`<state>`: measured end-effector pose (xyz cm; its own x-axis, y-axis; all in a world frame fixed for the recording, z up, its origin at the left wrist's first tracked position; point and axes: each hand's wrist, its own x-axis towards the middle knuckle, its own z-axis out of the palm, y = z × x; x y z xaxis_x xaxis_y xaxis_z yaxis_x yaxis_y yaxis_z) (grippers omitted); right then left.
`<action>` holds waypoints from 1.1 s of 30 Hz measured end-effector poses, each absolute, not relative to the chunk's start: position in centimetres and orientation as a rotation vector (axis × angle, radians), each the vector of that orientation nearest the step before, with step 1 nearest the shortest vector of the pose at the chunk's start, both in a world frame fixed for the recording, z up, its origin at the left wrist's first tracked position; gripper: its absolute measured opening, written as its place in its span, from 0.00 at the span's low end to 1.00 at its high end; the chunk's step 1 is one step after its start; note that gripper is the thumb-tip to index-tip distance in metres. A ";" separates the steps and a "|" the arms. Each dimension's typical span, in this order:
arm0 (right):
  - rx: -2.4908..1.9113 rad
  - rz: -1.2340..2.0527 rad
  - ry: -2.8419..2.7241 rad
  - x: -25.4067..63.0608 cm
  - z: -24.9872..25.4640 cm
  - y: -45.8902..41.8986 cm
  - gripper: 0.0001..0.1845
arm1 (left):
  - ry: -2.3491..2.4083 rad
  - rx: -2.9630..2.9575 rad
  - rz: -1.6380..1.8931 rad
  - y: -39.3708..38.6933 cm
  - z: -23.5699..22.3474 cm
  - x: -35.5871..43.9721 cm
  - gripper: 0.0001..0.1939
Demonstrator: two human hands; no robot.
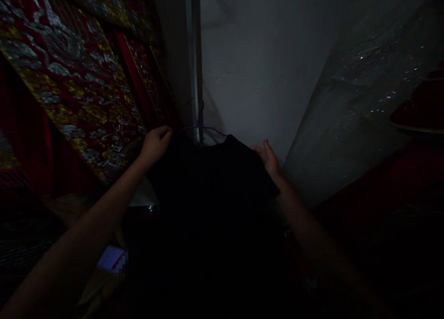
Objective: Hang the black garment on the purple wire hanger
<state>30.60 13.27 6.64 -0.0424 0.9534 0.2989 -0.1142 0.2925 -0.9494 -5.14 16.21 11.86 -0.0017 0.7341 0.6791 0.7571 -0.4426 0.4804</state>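
A black short-sleeved shirt (215, 194) hangs on a thin purple hanger (217, 130) in front of me. Its lower part melts into the dark. At the shirt's left shoulder, my left hand (157, 145) is closed with thumb and fingers pinched on the cloth. My right hand (269, 159) is at the other shoulder, its thumb raised and apart from the fingers. Those fingers are partly hidden behind the shirt, and the sleeve lies across that wrist.
Red fabric with gold and silver embroidery (69, 78) hangs at the left. A narrow metal pole (197, 55) stands before a pale wall (256, 55). Clear plastic sheeting (347, 101) drapes at the right, near dark red cloth (381, 175). A white-and-red packet (111, 258) lies lower left.
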 end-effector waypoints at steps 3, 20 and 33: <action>-0.870 1.038 -1.340 30.8 6.6 12.9 0.25 | -1.734 -2.299 -1.450 16.6 12.7 -5.2 0.20; -0.739 0.668 -1.805 24.9 6.9 -0.2 0.15 | -1.477 -2.781 -1.921 5.4 13.8 -0.5 0.19; -0.779 0.483 -2.075 26.2 4.6 8.7 0.23 | -2.078 -3.123 -1.368 -1.7 12.9 -4.8 0.18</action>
